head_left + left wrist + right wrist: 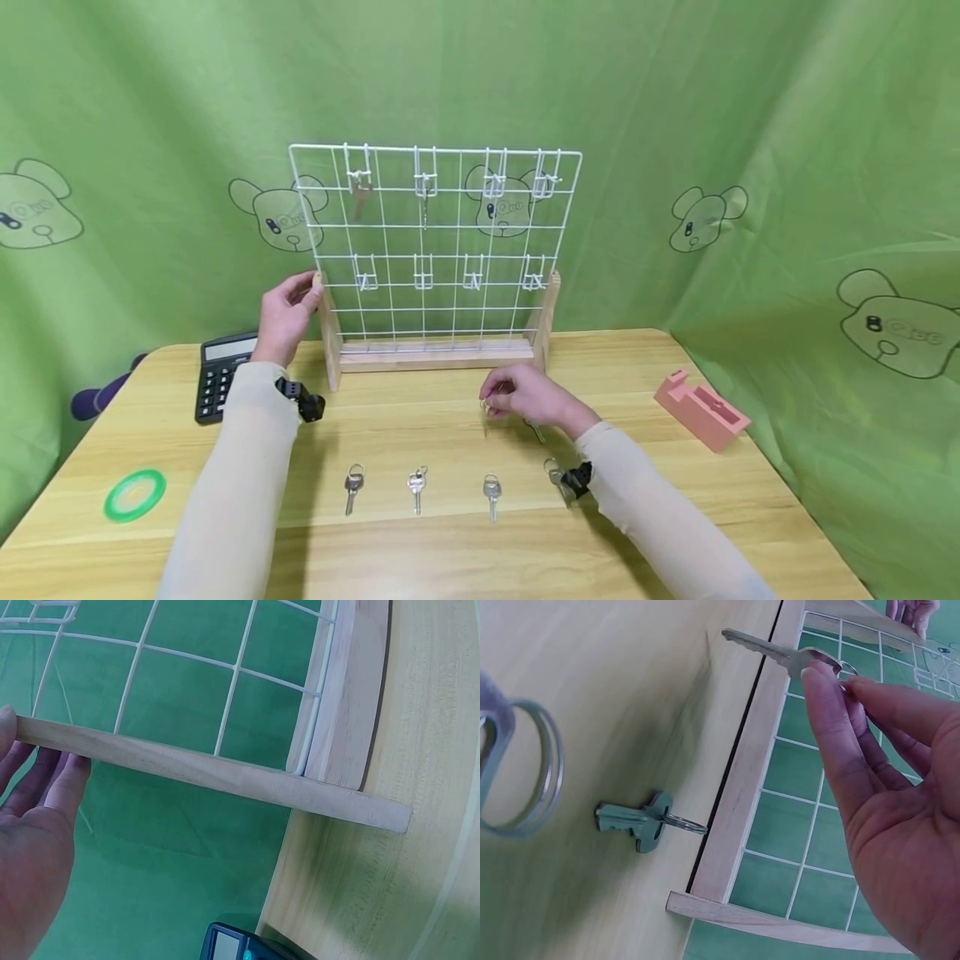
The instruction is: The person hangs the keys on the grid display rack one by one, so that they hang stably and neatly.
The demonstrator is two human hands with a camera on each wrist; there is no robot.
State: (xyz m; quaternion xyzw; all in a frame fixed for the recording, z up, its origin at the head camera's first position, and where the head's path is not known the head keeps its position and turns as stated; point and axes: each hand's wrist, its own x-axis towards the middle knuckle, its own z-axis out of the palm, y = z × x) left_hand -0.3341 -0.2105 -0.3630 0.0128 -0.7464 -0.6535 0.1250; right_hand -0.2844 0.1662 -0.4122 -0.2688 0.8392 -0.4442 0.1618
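A white wire grid rack point(438, 225) stands in a wooden base at the back of the table. My left hand point(288, 312) grips the top of its left wooden upright point(187, 766), thumb on one side and fingers on the other. In the right wrist view, my right hand point(900, 780) pinches a key point(769, 651) near its head and ring, held above the table in front of the rack. A second key point(641, 819) lies below that hand. Two keys point(361, 198) hang from upper-row hooks at the left; the other hooks point(472, 279) bear none.
Several keys with rings point(354, 487) lie in a row on the wooden table point(420, 567). A black calculator point(215, 392) sits left of the rack, a green tape roll point(112, 504) at the front left, and a pink tape dispenser point(701, 412) at the right. Green curtain point(637, 75) surrounds the table.
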